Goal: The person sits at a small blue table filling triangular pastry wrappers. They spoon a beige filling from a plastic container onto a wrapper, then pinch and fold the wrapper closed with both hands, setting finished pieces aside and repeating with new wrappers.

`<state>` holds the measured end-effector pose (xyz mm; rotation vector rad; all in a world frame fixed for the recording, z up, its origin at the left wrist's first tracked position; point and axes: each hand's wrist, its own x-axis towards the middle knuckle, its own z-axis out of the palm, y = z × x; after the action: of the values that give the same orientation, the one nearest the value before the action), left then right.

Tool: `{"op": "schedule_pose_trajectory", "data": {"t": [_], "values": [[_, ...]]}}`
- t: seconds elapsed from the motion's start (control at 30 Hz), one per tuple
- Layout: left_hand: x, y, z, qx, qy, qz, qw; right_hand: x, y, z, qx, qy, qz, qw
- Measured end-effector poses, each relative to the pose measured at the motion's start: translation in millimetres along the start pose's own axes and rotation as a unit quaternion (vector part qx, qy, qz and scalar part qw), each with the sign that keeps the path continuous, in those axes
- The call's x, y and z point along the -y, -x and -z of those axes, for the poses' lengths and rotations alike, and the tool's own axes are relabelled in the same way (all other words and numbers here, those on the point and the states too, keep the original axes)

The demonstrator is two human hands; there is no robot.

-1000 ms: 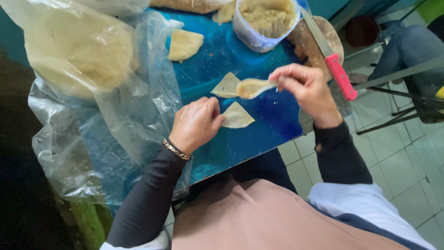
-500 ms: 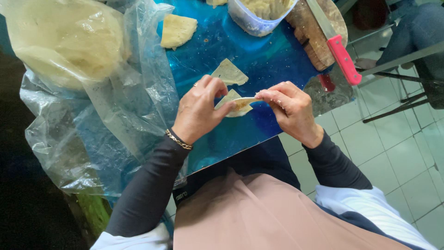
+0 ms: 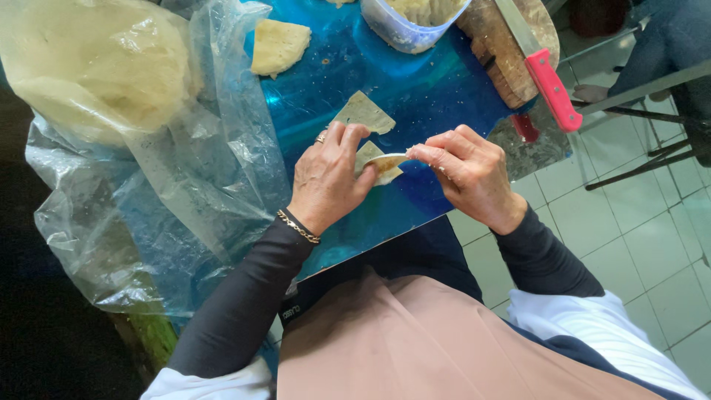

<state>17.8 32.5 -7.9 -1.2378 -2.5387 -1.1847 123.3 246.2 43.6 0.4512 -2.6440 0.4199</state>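
Since half a sec ago the spoon tip has slid further onto the wrapper; both hands sit a bit lower in view. Left hand [image 3: 326, 181] cups a small dough wrapper [image 3: 379, 167] just above the blue tabletop [image 3: 415, 96], fingers closed under its edge. Right hand [image 3: 466, 174] has its grip clamped on a spoon [image 3: 396, 158]; the spoon's long axis runs left-right, tip pointing left into the wrapper. Beyond, a spare triangular wrapper [image 3: 363, 112] lies flat. Further: dough slab [image 3: 278, 46], filling tub [image 3: 415, 21], red-handled knife [image 3: 544, 70] on a wooden board [image 3: 496, 44], plastic bag of dough [image 3: 96, 67] far left.
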Motion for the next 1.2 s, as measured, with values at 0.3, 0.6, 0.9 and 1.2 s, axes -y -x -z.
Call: {"op": "schedule_pose_trajectory", "data": {"t": [0.3,0.6,0.9,1.2], "values": [[9.4,-3.9,24.4,0.039,0.082,0.016,0.996,-3.4,0.7,3.2,-0.013,0.001,0.03,0.999],[14.5,-2.7,22.2,0.076,0.023,-0.04,0.996,-10.5,4.7,1.8,-0.018,-0.02,0.014,1.0],[4.4,-3.6,5.0,0.048,0.05,-0.039,0.997,-23.7,16.9,-14.3,-0.048,-0.19,-0.174,0.965],[20.0,-7.4,18.8,-0.052,0.049,0.035,0.997,-34.6,-3.9,-13.7,-0.097,-0.252,-0.215,0.938]]}}
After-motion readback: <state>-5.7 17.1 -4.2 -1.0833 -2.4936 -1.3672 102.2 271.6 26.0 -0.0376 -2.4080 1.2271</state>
